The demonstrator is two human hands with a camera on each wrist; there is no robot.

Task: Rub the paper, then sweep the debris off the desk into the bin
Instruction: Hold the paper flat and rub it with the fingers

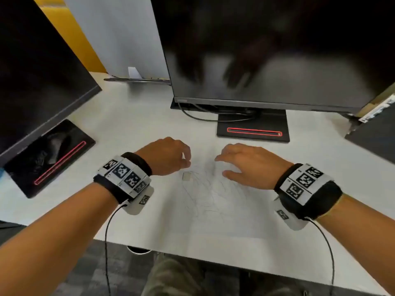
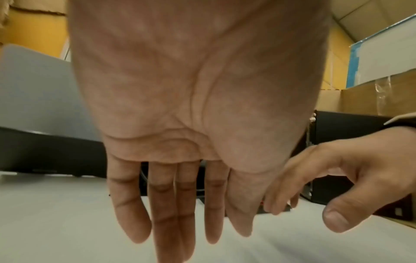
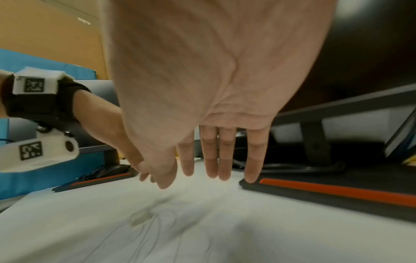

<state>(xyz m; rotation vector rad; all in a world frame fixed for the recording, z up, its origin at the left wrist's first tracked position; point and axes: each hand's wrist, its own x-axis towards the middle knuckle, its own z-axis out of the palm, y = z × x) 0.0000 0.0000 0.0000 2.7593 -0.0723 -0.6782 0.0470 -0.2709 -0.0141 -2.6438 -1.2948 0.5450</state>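
Both hands poised above a scribbled sheet at the outset of the rubbing step. The paper lies flat on the white tabletop, near its front edge, covered with faint pencil lines; a small pale eraser rests on the sheet's upper left part, untouched. The left hand hangs just beyond the eraser, its fingers nearly straight and pointing down, holding nothing; whether their tips meet the sheet cannot be told. The right hand is spread palm-down over the sheet's far right part, fingers extended and slightly parted, thumb out, likewise empty; contact with the paper is unclear. Judged from this arrangement, erasing has not begun: the lines look intact and no debris is discernible. The next move calls for one hand to pinch the eraser while the other flattens and steadies the sheet. Two dark monitors, one ahead and one at the left, stand behind. A curved rim below the front edge may be the bin, though this is uncertain.
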